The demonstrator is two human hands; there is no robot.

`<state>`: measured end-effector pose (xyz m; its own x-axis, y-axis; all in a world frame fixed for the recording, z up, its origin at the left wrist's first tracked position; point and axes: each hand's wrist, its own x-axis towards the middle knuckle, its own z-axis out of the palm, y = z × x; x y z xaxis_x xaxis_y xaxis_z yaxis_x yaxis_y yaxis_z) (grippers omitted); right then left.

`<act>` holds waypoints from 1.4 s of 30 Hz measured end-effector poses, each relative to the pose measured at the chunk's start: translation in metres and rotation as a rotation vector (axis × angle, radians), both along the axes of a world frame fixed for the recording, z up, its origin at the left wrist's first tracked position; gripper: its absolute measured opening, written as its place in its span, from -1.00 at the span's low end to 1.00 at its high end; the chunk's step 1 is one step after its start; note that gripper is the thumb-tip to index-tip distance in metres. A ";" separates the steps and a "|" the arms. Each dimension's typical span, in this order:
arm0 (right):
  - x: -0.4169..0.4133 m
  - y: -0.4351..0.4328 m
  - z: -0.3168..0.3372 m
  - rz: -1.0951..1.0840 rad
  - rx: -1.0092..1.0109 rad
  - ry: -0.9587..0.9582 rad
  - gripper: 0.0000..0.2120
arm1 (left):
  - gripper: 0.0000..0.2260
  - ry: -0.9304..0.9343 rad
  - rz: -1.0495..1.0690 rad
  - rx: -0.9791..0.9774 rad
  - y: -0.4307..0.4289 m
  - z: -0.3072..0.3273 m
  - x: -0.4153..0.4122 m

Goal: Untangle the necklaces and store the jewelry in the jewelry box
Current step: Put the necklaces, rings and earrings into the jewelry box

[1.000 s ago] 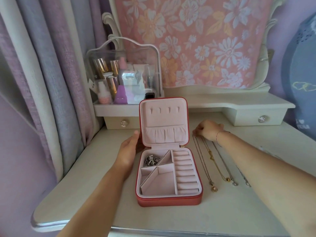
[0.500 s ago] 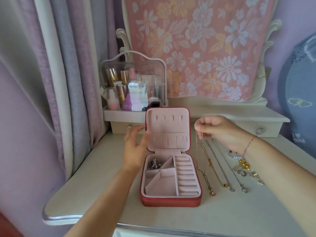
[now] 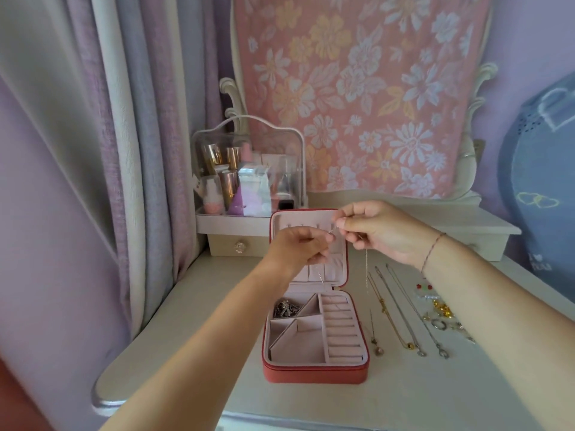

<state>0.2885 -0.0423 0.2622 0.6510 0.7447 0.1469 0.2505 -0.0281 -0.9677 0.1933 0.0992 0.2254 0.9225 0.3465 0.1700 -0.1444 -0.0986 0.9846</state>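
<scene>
Both hands have risen before the open lid of the jewelry box (image 3: 314,373); the left hand (image 3: 298,250) and the right hand (image 3: 379,231) each pinch a thin necklace (image 3: 366,269), its strands hanging below them. Probably its storing begins now; other necklaces (image 3: 399,312) lie on the table (image 3: 186,321) beside the box.

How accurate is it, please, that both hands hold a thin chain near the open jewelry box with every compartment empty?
Not empty: the head view shows silver jewelry in the jewelry box's far-left compartment. The left hand and right hand do hold the thin chain.
</scene>
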 end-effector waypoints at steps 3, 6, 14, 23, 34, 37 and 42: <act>0.001 -0.001 -0.005 -0.005 -0.118 -0.057 -0.90 | -0.92 -0.026 0.108 0.026 0.014 0.004 -0.002; 0.002 -0.001 -0.009 -0.066 -0.152 -0.088 -0.89 | -0.89 -0.047 0.206 0.000 0.029 0.006 -0.006; -0.005 0.016 0.015 -0.129 0.087 -0.074 -0.89 | -0.87 -0.151 0.237 -0.014 0.050 0.016 0.000; -0.001 0.058 -0.020 -0.309 0.160 -0.014 -0.88 | -0.86 -0.157 0.466 -0.023 0.065 -0.006 0.020; 0.008 0.104 -0.064 -0.651 0.038 -0.266 -0.76 | -0.86 -0.180 0.757 0.089 0.064 -0.034 0.048; 0.007 0.108 -0.065 -0.720 -0.031 -0.335 -0.68 | -0.88 -0.179 0.786 0.130 0.058 -0.036 0.050; 0.000 0.111 -0.067 -0.763 -0.133 -0.377 -0.56 | -0.89 -0.163 0.835 0.204 0.057 -0.040 0.052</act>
<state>0.2884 0.0690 0.1957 0.9056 0.1502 0.3967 0.4213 -0.4266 -0.8003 0.2455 0.1563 0.1858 0.3395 0.8467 0.4096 -0.0837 -0.4065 0.9098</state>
